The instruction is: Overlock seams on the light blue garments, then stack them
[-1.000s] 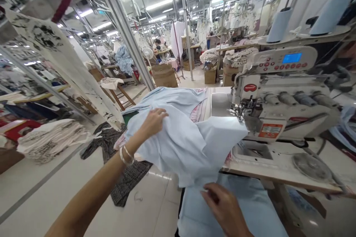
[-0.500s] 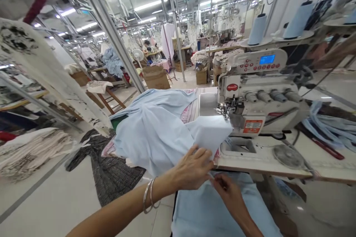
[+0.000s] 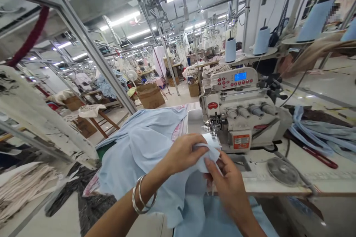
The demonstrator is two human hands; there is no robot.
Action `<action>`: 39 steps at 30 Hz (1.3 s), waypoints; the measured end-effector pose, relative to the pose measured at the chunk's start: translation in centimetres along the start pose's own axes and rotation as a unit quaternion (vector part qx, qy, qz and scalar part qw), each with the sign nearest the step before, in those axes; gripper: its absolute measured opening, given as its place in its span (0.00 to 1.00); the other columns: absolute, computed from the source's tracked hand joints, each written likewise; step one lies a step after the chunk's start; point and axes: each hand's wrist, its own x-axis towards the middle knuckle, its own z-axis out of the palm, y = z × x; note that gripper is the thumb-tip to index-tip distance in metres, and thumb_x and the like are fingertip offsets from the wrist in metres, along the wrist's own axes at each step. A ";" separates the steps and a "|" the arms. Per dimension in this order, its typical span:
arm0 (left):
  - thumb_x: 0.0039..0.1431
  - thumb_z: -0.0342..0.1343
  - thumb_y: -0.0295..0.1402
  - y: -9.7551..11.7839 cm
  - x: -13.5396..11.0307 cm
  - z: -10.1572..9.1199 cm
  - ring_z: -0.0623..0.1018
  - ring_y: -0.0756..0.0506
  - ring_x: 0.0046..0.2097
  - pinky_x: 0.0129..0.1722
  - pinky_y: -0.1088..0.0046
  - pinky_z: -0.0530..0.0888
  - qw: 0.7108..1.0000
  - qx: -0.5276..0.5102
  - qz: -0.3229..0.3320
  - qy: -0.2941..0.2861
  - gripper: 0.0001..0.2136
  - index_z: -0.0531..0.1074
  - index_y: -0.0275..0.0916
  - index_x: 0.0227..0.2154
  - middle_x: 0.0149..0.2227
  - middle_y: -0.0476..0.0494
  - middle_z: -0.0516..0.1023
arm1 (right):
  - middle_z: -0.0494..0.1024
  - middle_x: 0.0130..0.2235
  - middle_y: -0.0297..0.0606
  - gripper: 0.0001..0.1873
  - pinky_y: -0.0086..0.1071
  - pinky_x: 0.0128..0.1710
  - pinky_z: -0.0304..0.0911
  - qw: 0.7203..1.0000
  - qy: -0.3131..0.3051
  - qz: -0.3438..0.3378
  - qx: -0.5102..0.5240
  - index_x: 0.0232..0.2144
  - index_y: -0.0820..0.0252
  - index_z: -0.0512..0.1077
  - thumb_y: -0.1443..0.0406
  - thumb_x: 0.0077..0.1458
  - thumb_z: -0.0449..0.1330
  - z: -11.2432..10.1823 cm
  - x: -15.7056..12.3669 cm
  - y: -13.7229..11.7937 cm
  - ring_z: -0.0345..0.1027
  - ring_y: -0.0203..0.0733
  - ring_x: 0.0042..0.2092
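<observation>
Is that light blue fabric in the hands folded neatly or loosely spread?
Loosely spread: the light blue fabric drapes in uneven creases, hanging low; the left hand and right hand pinch part of it.

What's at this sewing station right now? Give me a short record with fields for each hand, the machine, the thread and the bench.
Left hand grip: closed on light blue cloth; bangles on wrist
Right hand grip: closed on the same cloth
Machine: display lit blue
Thread: light blue cones behind machine
Bench: light blue strips right of machine
</observation>
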 end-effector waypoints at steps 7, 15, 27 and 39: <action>0.57 0.56 0.32 -0.1 1.5 0.9 0.68 0.52 0.29 0.30 0.78 0.63 0.993 -0.101 -0.051 -0.023 0.04 0.71 0.38 0.29 0.27 0.53 0.72 | 0.77 0.34 0.37 0.22 0.28 0.35 0.67 0.994 0.028 0.037 0.095 0.39 0.60 0.74 0.52 0.46 0.67 -0.7 0.9 0.0 0.70 0.39 0.35; 0.63 0.52 0.35 -1.5 2.4 2.4 0.72 0.49 0.30 0.38 0.70 0.61 0.984 0.164 -0.030 0.059 0.07 0.72 0.40 0.30 0.28 0.51 0.77 | 0.73 0.30 0.37 0.22 0.29 0.36 0.66 0.998 0.049 0.010 -0.033 0.36 0.60 0.77 0.49 0.53 0.59 -1.6 1.5 1.4 0.68 0.42 0.37; 0.54 0.60 0.26 -2.8 2.9 2.5 0.74 0.51 0.33 0.36 0.76 0.65 0.993 0.029 -0.078 0.081 0.03 0.72 0.40 0.27 0.30 0.53 0.78 | 0.70 0.28 0.35 0.19 0.24 0.29 0.62 0.995 0.040 0.005 -0.091 0.21 0.57 0.75 0.49 0.52 0.60 -3.2 1.6 1.4 0.65 0.36 0.31; 0.51 0.59 0.26 -2.3 1.7 1.6 0.72 0.51 0.30 0.38 0.72 0.65 0.987 0.020 -0.134 0.082 0.05 0.72 0.39 0.23 0.25 0.53 0.75 | 0.72 0.24 0.35 0.20 0.27 0.28 0.60 0.996 0.051 0.027 -0.075 0.17 0.58 0.70 0.49 0.48 0.63 -1.7 0.5 4.1 0.67 0.37 0.27</action>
